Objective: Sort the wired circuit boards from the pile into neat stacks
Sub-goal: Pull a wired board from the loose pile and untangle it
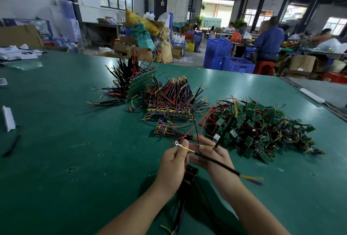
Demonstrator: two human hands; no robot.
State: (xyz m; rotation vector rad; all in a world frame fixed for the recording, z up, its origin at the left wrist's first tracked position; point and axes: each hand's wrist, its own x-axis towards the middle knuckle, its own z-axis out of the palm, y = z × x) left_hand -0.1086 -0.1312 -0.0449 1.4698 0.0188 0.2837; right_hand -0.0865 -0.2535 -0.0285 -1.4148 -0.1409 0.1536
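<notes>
A loose pile of small green wired circuit boards [259, 127] lies on the green table to the right. Left of it stands a flat stack of boards [170, 108] with wires bristling upward, and a second stack [139, 82] leans on edge further left. A short row of boards [163, 128] lies in front of the flat stack. My left hand [173, 165] pinches a yellow wire with a ring terminal [177, 143] and holds a bundle of boards below it. My right hand [212, 156] grips a black sleeved cable [217, 164] and wires that run to the pile.
The green table [75, 140] stretches left, with a white strip [8, 118] and a dark tool [11, 148] near its left edge. Blue crates [225, 56], cartons and sacks stand behind the table. People work at benches at the back right.
</notes>
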